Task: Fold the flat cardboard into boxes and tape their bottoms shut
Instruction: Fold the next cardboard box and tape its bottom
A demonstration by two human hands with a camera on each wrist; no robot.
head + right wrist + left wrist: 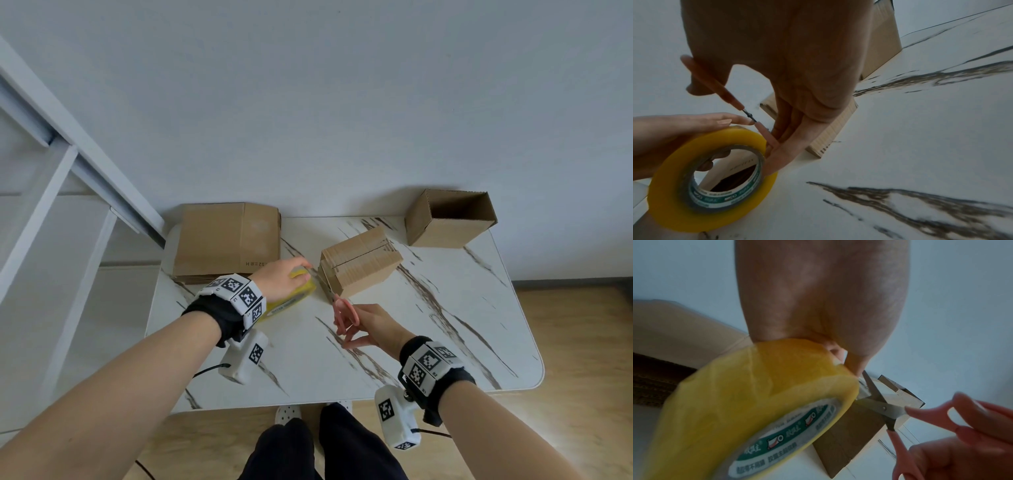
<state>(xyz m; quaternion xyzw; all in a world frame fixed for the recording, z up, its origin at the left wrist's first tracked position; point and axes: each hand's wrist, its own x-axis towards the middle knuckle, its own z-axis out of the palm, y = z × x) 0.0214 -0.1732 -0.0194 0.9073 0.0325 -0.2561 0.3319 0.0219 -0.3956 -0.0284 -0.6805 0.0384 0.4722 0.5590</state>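
A small cardboard box [359, 267] lies mid-table with its closed flaps facing up. Just left of it, my left hand [287, 279] grips a yellow roll of tape [291, 298] from above, fingers curled over its rim. A short strip of tape [863, 391] runs from the roll [756, 402] to the box's near corner. My right hand [366, 325] holds pink-handled scissors [342, 308], fingers through the loops. The scissors' blades [877, 400] stand apart around the strip. In the right wrist view the roll [711, 178] stands on edge beside the box [838, 126].
A stack of flat cardboard [226, 240] lies at the table's back left. An open folded box [448, 219] stands at the back right corner. The marble table [445, 325] ends near my legs; a white frame [68, 164] rises on the left.
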